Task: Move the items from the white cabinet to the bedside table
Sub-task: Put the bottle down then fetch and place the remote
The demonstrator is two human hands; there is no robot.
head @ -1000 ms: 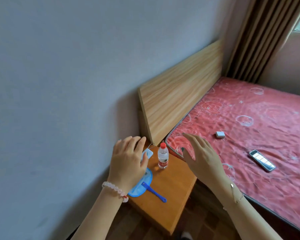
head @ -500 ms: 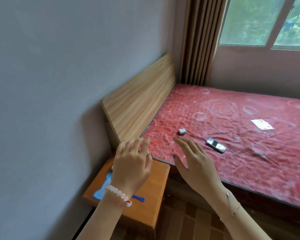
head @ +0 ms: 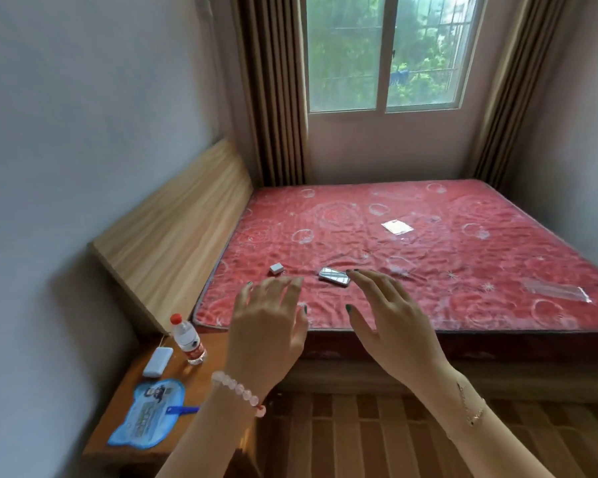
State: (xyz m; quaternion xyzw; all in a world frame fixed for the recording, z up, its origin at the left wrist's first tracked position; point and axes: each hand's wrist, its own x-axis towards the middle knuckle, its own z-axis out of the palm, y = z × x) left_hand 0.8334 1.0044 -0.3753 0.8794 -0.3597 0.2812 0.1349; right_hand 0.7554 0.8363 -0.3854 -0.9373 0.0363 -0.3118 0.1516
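Bedside table (head: 218, 353) holds bottle (head: 187, 339), fan (head: 149, 412), white box (head: 157, 362); both my hands (head: 266, 336) (head: 390, 326) empty, fingers spread; cabinet unseen, remainder unknown.

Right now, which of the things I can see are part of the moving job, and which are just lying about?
Part of the job:
- bedside table
- water bottle, white power bank and blue fan, all on that table
- left hand and right hand, both empty

Just lying about, on the red mattress:
- small grey box
- phone
- white card
- clear plastic wrapper
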